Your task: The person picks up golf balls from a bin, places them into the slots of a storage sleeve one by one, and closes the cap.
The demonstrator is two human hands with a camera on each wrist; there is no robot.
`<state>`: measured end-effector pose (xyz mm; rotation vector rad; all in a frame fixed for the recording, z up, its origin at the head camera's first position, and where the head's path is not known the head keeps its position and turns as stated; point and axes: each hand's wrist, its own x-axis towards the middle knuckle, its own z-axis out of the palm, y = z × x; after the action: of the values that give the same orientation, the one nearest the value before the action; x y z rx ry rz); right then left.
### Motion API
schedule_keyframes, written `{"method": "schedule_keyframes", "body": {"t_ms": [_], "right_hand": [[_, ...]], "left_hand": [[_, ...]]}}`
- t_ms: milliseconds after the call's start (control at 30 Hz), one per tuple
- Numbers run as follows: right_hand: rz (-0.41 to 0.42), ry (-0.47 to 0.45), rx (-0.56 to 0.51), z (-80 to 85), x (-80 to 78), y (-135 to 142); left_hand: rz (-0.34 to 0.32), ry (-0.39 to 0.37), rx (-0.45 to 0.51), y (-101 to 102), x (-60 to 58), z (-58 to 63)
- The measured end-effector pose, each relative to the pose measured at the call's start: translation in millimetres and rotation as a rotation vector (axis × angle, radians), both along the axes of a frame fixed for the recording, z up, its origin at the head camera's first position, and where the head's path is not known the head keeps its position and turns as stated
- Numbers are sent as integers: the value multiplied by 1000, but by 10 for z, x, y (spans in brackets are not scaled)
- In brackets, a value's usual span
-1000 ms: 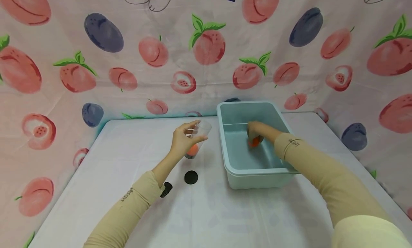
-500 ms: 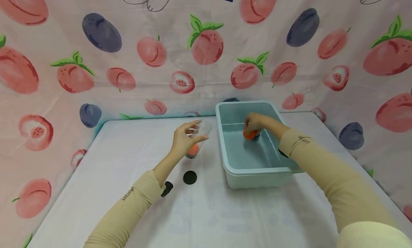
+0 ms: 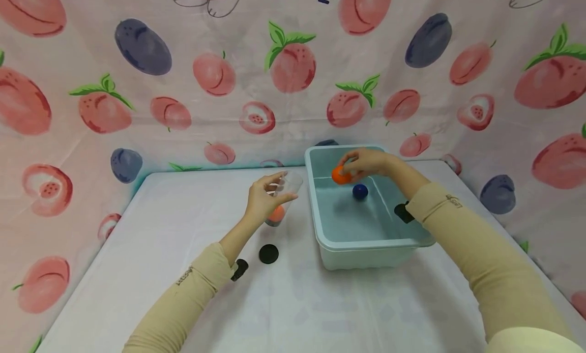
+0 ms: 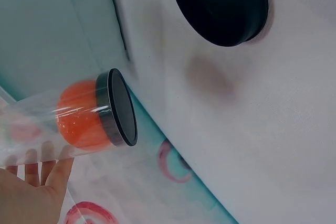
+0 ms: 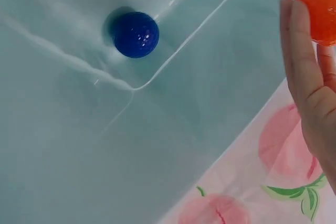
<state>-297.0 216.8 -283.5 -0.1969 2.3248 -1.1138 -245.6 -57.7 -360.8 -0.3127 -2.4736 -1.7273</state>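
My left hand (image 3: pixel 265 196) grips a clear plastic cylinder (image 3: pixel 290 184), tilted over the table. Inside its black-capped bottom end sits an orange ball (image 4: pixel 83 115), seen through the wall in the left wrist view. My right hand (image 3: pixel 366 162) pinches another orange ball (image 3: pixel 341 175) between thumb and fingers, over the light blue bin (image 3: pixel 321 210). A dark blue ball (image 5: pixel 136 34) lies on the bin's floor, below the right hand. On the table in front of the cylinder lies a round black lid (image 3: pixel 268 254).
The bin stands right of centre on a white-covered table (image 3: pixel 192 210), near its back edge. A fruit-patterned cloth (image 3: pixel 183 48) hangs behind and along the sides. Dark wrist cameras show at both cuffs.
My right hand has lifted the orange ball from the bin's floor, moving up and left, uncovering the dark blue ball. The left hand stays with the cylinder.
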Motion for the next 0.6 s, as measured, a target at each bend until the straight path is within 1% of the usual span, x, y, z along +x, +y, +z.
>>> {"method": "schedule_keyframes", "body": {"t_ms": [200, 300, 433, 600], "right_hand": [[-44, -64, -174, 24, 25, -81], [-46, -62, -238, 52, 58, -135], [-44, -33, -256, 99, 117, -248], [-31, -2, -241, 156, 185, -408]], "left_hand": [[-9, -1, 8, -6, 1, -8], [-11, -2, 7, 8, 2, -6], [-16, -6, 5, 28, 9, -1], [-21, -6, -2, 42, 21, 9]]}}
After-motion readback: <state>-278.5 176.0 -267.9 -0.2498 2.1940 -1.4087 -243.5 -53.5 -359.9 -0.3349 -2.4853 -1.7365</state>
